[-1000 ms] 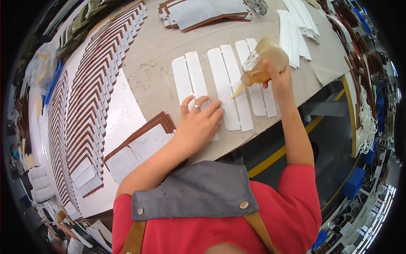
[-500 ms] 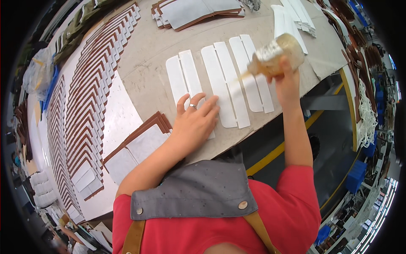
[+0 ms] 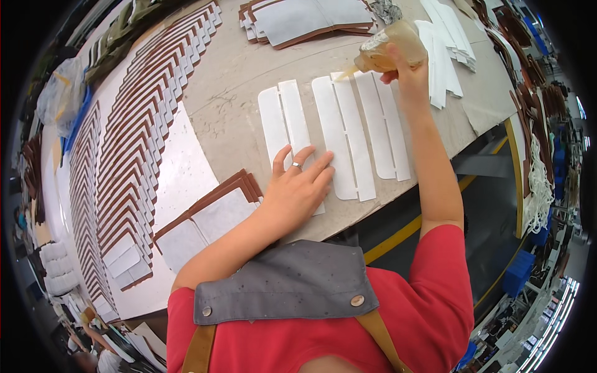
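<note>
My right hand [image 3: 410, 81] grips a clear squeeze bottle [image 3: 393, 45] of yellowish liquid, tilted with its nozzle pointing down and left. The tip is at the upper end of the middle pair of white strips [image 3: 339, 133]; I cannot tell whether it touches them. Fingers spread, my left hand [image 3: 297, 196] lies on the lower part of the left pair of white strips [image 3: 283, 118] and covers some of it. To the right, another pair of white strips [image 3: 380, 124] lies flat, its top partly behind the bottle and hand. Each pair has a narrow gap down its length.
Overlapping rows of brown-edged white pieces [image 3: 140, 124] cover the left side of the table [image 3: 230, 118]. Brown-edged panels [image 3: 214, 217] lie beside my left forearm. More panels are stacked [image 3: 311, 22] at the back, and loose white strips [image 3: 435, 62] lie at the right.
The bottle in my right hand has moved away from me, from the middle of the strips to their upper end. My left hand stays on the left pair. The whole view has shifted slightly.
</note>
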Demonstrator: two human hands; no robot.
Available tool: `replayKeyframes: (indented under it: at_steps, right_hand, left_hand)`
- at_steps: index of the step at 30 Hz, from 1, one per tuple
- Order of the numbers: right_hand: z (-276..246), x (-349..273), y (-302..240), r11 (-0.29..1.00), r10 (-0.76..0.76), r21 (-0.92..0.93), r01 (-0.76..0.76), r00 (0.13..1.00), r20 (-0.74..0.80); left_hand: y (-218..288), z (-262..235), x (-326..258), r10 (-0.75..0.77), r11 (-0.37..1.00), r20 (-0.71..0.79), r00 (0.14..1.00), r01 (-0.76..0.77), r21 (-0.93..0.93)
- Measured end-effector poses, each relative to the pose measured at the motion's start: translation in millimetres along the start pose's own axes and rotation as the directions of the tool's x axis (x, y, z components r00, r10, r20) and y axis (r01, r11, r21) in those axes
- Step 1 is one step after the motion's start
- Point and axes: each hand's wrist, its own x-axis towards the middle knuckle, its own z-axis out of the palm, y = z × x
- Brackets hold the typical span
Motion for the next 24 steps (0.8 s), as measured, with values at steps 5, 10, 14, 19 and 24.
replayKeyframes:
  at_steps: [5,10,14,19,24]
  right_hand:
    - [-12,-27,-9,0.997,0.081,-0.002,-0.081,0.996,0.021]
    - [-31,-63,-24,0.98,0.191,0.037,-0.194,0.977,0.091]
    - [-47,-99,-35,0.978,0.201,0.025,-0.209,0.96,0.194]
    - [-53,-133,-55,1.0,-0.007,0.019,0.002,0.956,0.293]
    - [-58,-146,-75,0.945,-0.127,-0.216,0.247,0.883,0.453]
  left_hand:
    - [1,-1,0,-0.006,1.0,0.005,1.0,0.006,-0.002]
    - [2,-4,1,-0.009,1.0,0.022,1.0,0.008,0.006]
    - [3,-5,2,-0.002,1.0,0.02,1.0,0.002,0.014]
    - [3,-3,0,-0.006,0.999,0.014,1.0,0.005,0.04]
    - [2,0,0,-0.001,0.999,-0.001,1.0,0.001,0.049]
